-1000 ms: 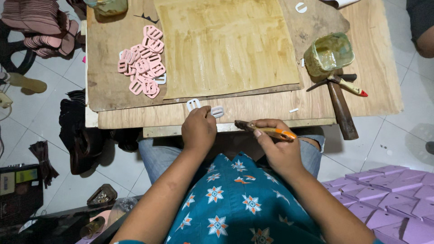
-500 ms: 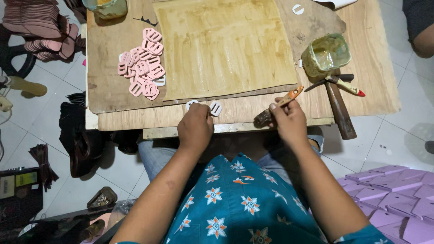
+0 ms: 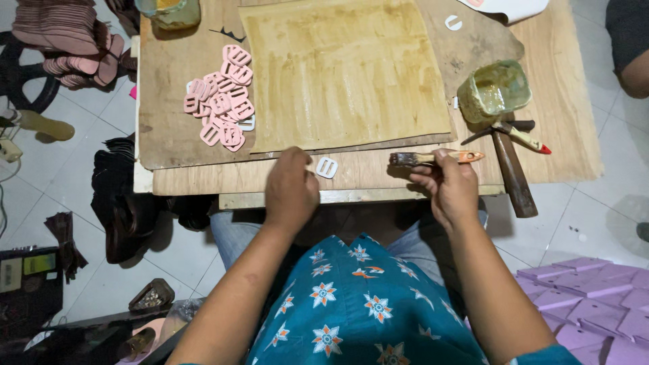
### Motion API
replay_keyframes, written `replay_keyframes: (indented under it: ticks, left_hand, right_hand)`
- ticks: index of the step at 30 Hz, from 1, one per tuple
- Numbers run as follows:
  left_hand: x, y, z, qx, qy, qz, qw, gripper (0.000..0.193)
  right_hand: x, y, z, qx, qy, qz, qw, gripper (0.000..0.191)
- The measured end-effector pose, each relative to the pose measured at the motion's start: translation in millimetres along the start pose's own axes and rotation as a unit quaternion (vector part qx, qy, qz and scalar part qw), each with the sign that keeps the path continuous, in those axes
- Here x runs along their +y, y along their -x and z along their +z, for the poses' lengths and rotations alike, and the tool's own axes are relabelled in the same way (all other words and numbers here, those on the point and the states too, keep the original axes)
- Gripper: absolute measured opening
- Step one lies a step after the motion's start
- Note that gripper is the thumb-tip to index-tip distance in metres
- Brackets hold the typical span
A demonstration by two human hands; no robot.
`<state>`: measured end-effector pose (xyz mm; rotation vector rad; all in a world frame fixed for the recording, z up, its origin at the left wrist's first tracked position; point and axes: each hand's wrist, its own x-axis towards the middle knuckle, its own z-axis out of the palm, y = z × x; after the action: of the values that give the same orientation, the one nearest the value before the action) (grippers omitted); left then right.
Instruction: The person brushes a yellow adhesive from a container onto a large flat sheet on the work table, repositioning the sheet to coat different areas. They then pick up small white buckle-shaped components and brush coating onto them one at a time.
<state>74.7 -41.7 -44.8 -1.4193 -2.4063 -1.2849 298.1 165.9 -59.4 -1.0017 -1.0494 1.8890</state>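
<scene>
My right hand (image 3: 449, 189) grips a small brush (image 3: 433, 158) with an orange handle, bristles pointing left, over the near edge of the wooden board (image 3: 561, 101). My left hand (image 3: 291, 189) rests knuckles up at that edge, fingers closed beside a white buckle (image 3: 326, 167); whether it pinches anything I cannot tell. A pile of several pink buckles (image 3: 222, 98) lies on the board's left part. A yellowed glue-stained sheet (image 3: 345, 71) covers the middle. A glue jar (image 3: 493, 91) stands to the right.
A hammer (image 3: 510, 169) and another orange-handled tool (image 3: 524, 138) lie by the jar. A stack of pink soles (image 3: 64, 37) sits far left, purple pieces (image 3: 595, 297) on the floor at lower right. Another person's arm (image 3: 629, 47) shows at the top right.
My right hand carried the brush from near my lap up to the board's edge and turned it level. My left hand shifted slightly, and the white buckle now lies uncovered beside it.
</scene>
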Motion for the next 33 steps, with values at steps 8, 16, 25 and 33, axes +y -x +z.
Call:
replay_keyframes:
  ticks: [8, 16, 25, 33]
  left_hand:
    - [-87, -36, -44, 0.127, -0.202, -0.103, 0.966, 0.034]
    - [-69, -35, -56, 0.125, 0.052, -0.156, 0.978, 0.016]
    - [32, -5, -30, 0.015, 0.314, -0.186, 0.931, 0.034]
    - [42, 2, -12, -0.009, 0.505, -0.284, 0.815, 0.037]
  right_hand:
    - [3, -3, -15, -0.001, 0.035, 0.017, 0.999, 0.019]
    - [-1, 17, 3, -0.042, 0.012, 0.03, 0.999, 0.018]
    - [-35, 60, 65, -0.193, 0.133, -0.054, 0.971, 0.016]
    - [-44, 85, 81, -0.278, 0.352, -0.284, 0.848, 0.019]
